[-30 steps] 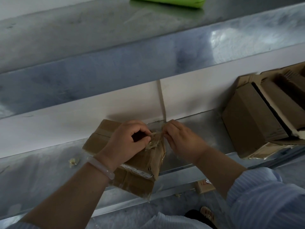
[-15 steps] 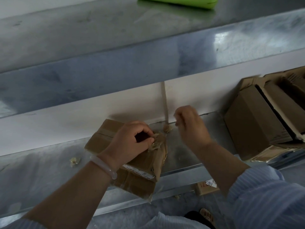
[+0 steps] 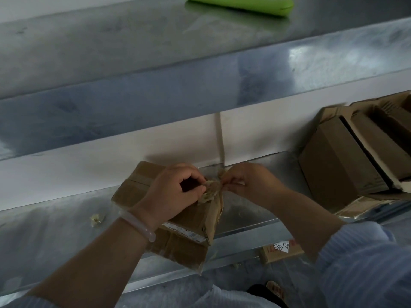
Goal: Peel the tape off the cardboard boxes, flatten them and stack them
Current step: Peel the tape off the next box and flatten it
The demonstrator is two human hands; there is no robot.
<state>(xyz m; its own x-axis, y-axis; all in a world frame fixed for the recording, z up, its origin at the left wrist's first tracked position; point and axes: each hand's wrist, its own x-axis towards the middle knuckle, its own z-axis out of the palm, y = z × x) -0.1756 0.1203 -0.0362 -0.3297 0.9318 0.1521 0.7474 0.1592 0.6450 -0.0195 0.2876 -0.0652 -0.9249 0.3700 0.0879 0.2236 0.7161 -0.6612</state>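
While my left hand (image 3: 175,192) pins the cardboard box (image 3: 178,216) on the metal shelf (image 3: 44,230), thumb and fingers pinched on crumpled tape (image 3: 211,190), my right hand (image 3: 249,183) nips its loose end, so I judge I'm mid-peel and next need one steady pull along the seam.

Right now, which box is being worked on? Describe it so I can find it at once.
Look at the lower metal shelf under the white wall strip. The box lies at its front edge, left of the stack of boxes at the right. Only this one has both hands on it, the left hand and right hand pinching crumpled tape.
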